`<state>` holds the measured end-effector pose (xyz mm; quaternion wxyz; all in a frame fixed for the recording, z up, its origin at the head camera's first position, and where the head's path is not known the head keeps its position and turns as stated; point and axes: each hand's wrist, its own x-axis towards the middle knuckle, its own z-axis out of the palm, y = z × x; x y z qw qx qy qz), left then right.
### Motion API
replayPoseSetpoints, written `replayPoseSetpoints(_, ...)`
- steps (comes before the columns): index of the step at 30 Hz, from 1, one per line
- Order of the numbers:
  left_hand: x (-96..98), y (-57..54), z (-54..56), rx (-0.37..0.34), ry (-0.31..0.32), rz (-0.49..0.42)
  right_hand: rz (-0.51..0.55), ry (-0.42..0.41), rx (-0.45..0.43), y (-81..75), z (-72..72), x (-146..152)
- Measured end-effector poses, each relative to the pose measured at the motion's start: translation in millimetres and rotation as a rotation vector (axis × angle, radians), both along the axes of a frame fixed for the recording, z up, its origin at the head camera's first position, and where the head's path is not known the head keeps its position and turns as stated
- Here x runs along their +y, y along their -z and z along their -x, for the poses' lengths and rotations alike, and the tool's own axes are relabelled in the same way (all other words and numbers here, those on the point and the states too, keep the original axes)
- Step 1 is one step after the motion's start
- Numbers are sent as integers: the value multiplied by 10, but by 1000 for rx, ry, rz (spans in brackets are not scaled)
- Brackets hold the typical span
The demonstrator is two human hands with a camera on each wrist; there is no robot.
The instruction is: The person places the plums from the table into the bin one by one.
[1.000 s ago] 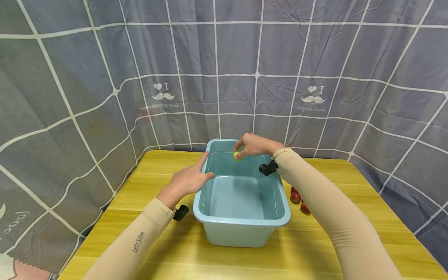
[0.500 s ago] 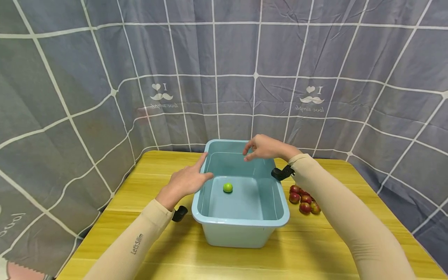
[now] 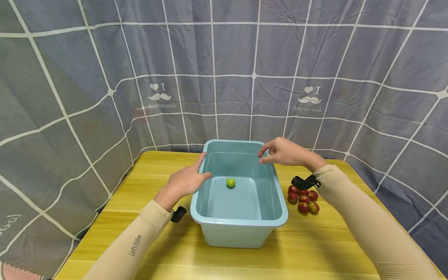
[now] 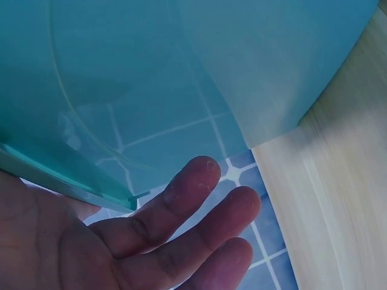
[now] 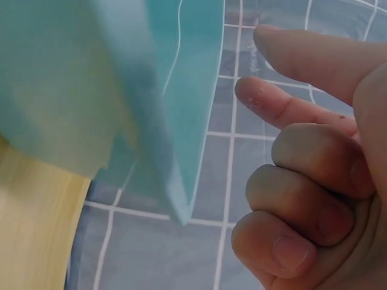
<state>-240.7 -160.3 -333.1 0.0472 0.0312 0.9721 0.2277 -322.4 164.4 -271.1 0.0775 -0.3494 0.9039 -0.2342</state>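
Note:
On the floor of the light-blue plastic basin (image 3: 234, 202) lies a small round green fruit (image 3: 230, 182), lime-like. My left hand (image 3: 185, 181) rests on the basin's left rim, thumb over the inside. In the left wrist view its fingers (image 4: 199, 235) extend loosely outside the wall and hold nothing. Above the basin's far right rim hovers my right hand (image 3: 288, 152). Thumb and index finger (image 5: 287, 106) are apart, the other fingers curl towards the palm, and nothing is held. Several red plum-like fruits (image 3: 303, 199) lie on the table beside the basin's right side.
The basin stands on a yellow wood-grain table (image 3: 157, 167). A grey curtain (image 3: 232, 97) with white grid lines hangs behind the table and along both sides.
My right hand let go of the green fruit, which dropped into the basin and shifted slightly on its floor. That hand then moved right to the far right rim. The left hand stays.

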Motion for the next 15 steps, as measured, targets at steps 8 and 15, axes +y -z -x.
replayPoseSetpoints(8, -12, 20, 2, 2, -9, 8, 53, 86, -6, 103, -137, 302)
replayPoseSetpoints(15, -29, 31, 8, 9, -3, -5, 111, 164, -5, 231, -203, 570)
